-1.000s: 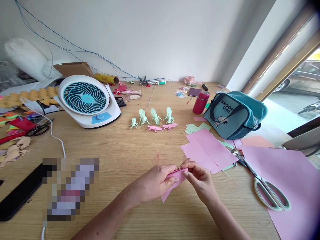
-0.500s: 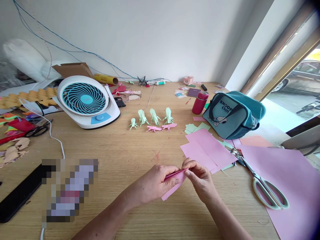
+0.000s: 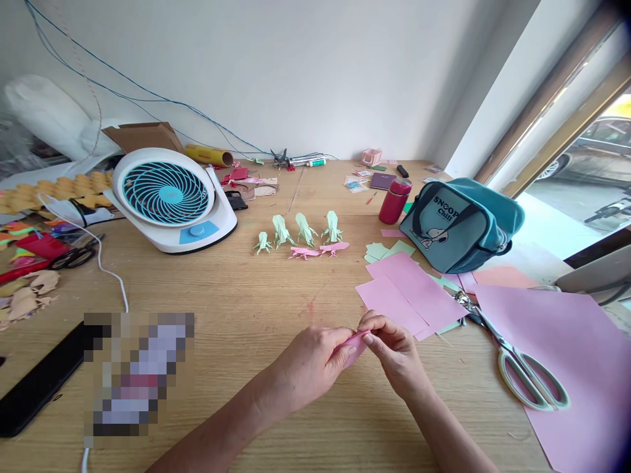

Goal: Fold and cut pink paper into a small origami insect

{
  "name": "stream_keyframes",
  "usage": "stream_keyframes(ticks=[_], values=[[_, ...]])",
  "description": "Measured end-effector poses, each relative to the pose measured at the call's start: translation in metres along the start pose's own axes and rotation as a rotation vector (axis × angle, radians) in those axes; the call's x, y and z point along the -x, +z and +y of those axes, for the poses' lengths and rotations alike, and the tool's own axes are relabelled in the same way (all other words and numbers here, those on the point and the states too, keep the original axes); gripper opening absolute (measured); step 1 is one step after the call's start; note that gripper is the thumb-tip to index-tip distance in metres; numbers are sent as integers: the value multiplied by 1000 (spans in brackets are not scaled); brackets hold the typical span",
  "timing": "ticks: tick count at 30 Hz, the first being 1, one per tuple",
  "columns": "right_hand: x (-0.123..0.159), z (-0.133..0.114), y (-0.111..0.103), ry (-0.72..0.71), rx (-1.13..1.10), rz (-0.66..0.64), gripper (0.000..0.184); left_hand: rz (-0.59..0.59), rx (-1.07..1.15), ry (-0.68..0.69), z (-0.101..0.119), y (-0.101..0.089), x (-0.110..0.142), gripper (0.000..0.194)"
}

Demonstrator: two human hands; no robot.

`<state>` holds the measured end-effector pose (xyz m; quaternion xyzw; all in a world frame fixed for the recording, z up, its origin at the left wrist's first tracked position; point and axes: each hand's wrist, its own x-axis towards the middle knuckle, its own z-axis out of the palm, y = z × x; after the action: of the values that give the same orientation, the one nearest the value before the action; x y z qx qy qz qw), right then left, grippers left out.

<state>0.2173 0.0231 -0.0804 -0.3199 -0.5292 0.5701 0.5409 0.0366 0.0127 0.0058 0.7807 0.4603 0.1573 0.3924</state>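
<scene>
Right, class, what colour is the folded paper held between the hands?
The folded paper is pink, as the head view, the only one, shows.

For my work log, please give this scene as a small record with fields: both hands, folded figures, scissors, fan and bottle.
Left hand: grips folded pink paper
Right hand: pinches the same paper
Green figures: four, grouped beyond the hands
Pink figures: two, nearer the hands
Scissors: right, partly over a large pink sheet
Fan: left, white and blue
Bottle: red, beside the teal bag
</scene>
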Motion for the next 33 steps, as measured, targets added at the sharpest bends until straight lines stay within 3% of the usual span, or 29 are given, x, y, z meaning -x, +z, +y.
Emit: stream_keyframes(ticks=[7,12,17,22,26,33], values=[[1,0,0,28,26,8,12,-29,1,-32,-2,1,0,35],[0,2,-1,69,-64,111,12,-46,-29,-51,-1,0,2,12],[-2,3,-4,152,-206,226,17,-13,-43,-75,-3,-3,2,21],[0,5,-3,197,-177,154,28,16,3,-98,-4,-6,0,22],[0,7,-2,213,-168,94,20,30,28,-107,-2,-7,-1,17],[-1,9,-2,230,-283,196,21,216,19,-19,-10,-1,-4,10]])
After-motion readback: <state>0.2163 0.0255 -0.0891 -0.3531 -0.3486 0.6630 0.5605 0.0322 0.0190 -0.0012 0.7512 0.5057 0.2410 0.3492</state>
